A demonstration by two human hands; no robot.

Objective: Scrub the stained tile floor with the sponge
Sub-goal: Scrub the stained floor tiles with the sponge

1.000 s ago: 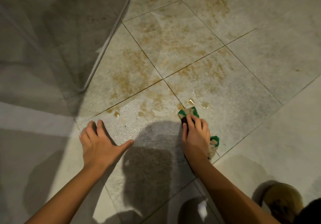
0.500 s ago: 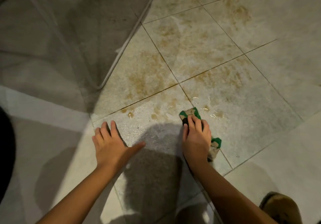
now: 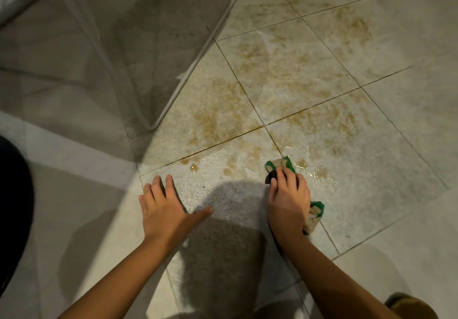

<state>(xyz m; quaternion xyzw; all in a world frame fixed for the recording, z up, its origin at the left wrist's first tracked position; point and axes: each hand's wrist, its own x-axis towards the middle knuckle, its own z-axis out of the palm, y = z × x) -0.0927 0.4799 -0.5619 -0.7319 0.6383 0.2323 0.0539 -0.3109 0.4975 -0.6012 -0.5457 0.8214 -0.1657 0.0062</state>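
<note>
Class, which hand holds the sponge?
The right hand, curled over the green sponge; the left hand lies spread flat on the tile floor.

left hand [image 3: 165,211]: bare | right hand [image 3: 288,201]: bare | forearms [image 3: 119,276]: bare | brown footwear [image 3: 411,306], lower right, unclear

Pale square tile floor [image 3: 409,120], thin grout lines running diagonal to me. Brown stains [image 3: 218,120] blotch the middle tiles, darkest along the seams. A wet sheen [image 3: 309,167] lies on the nearer tiles. Upper left: translucent grey panel in a thin white frame [image 3: 199,54], its corner down on the tiles. My shadow [image 3: 223,232] lies across the near tile.
</note>
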